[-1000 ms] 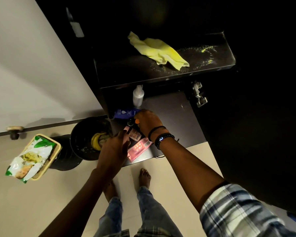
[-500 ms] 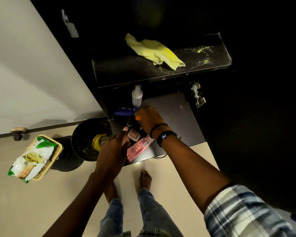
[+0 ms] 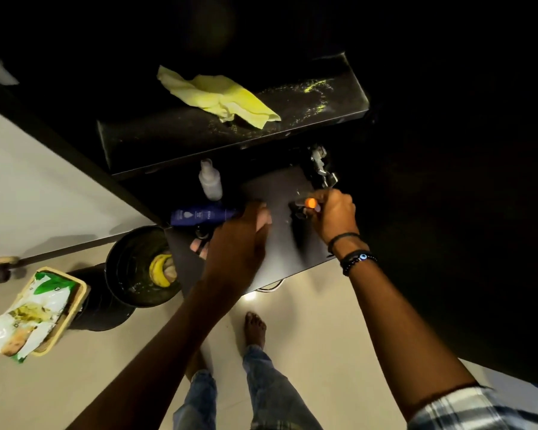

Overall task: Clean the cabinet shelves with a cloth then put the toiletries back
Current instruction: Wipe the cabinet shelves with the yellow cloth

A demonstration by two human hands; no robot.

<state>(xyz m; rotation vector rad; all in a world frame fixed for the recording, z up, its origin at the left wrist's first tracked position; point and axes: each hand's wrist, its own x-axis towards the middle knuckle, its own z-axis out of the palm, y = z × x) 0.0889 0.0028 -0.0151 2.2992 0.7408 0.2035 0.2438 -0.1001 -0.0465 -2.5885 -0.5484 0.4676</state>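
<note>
Both hands have shifted since a second ago: our right hand [image 3: 334, 214] has slid out toward three o'clock on the lower shelf [image 3: 280, 193], and our left hand [image 3: 239, 243] has pushed forward over the pink packet [image 3: 199, 247], covering most of it. We've got the right hand curled around a small dark item with an orange tip [image 3: 306, 206], pressed down on the shelf. Left hand lies palm down, fingers bent; we can't tell what it grips, if anything. At its eleven o'clock the blue tube [image 3: 199, 215] lies flat, touching the fingertips, and the white bottle [image 3: 211, 181] stands upright just behind. Up at twelve o'clock the yellow cloth [image 3: 218, 96] sits crumpled on the upper shelf [image 3: 323, 97], well apart from both hands.
</note>
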